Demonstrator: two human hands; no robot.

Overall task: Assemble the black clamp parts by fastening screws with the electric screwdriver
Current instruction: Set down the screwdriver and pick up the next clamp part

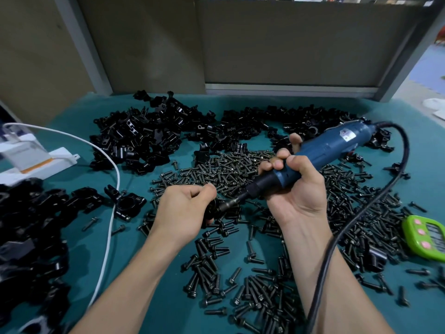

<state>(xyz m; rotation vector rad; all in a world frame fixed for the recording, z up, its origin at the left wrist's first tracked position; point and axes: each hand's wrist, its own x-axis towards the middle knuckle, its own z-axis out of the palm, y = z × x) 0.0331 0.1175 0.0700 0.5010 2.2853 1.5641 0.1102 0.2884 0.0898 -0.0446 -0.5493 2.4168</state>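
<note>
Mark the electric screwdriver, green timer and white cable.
electric screwdriver (332,145): head view, blue body above the gripping hand.
green timer (409,229): head view, left side of the green casing.
white cable (119,177): head view, bend above the lone clamp.

Screwdriver (330,150): blue matt plastic. Clamp parts (144,138): glossy black. Screws (231,169): dark metal. Table cover (149,242): teal, matt.

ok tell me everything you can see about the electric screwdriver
The electric screwdriver has a blue, plastic-looking body with a white label near its rear, a black nose and a dark metal bit. A black cord leaves the rear and loops down toward the viewer. It is tilted, bit pointing down-left, above the scattered screws. The right hand grips its front; the bit tip meets the black clamp part held in the left hand.
</note>
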